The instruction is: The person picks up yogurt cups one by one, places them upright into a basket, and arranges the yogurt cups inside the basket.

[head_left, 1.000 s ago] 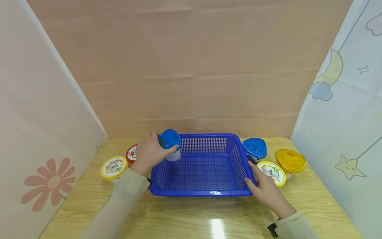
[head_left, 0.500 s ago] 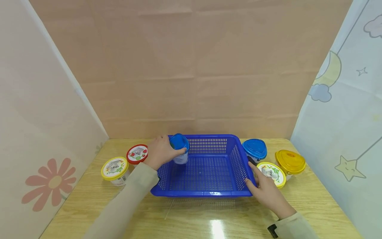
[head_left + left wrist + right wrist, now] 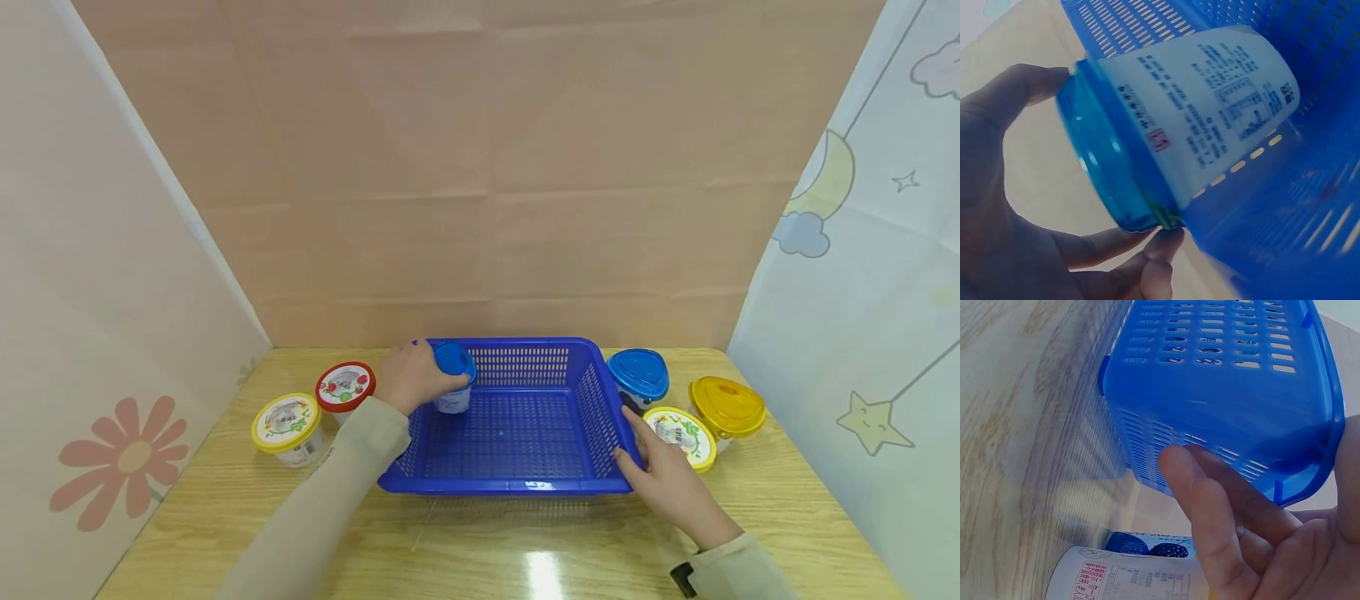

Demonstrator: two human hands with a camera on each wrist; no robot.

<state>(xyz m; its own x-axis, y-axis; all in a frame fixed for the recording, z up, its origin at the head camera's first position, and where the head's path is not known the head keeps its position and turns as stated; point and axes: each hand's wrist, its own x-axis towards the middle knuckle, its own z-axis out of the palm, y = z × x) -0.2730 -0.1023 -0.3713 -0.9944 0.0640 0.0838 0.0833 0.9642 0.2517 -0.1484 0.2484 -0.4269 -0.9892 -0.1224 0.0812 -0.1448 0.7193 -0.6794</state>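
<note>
My left hand [image 3: 415, 377] grips a white printed tub by its translucent blue lid [image 3: 452, 360], thumb and fingers around the lid's edge. The tub [image 3: 1210, 100] is inside the blue plastic basket [image 3: 498, 485], by its left wall; whether it touches the basket floor I cannot tell. My right hand [image 3: 667, 475] holds the basket's right rim, thumb over the rim and fingers against the outer wall, as the right wrist view shows. Close to that hand stand a yellow-rimmed tub [image 3: 681, 437] and a blue-lidded tub [image 3: 637, 372].
Left of the basket are a red-rimmed tub [image 3: 345, 386] and a yellow-rimmed tub [image 3: 287, 423]. An amber-lidded tub [image 3: 726, 406] stands at the far right. All rest on a wooden table [image 3: 480, 550], with a brown paper backdrop [image 3: 487, 167] behind.
My left hand has carried the blue-lidded tub rightward and down from above the basket's left rim to inside it. The right hand has stayed on the right rim.
</note>
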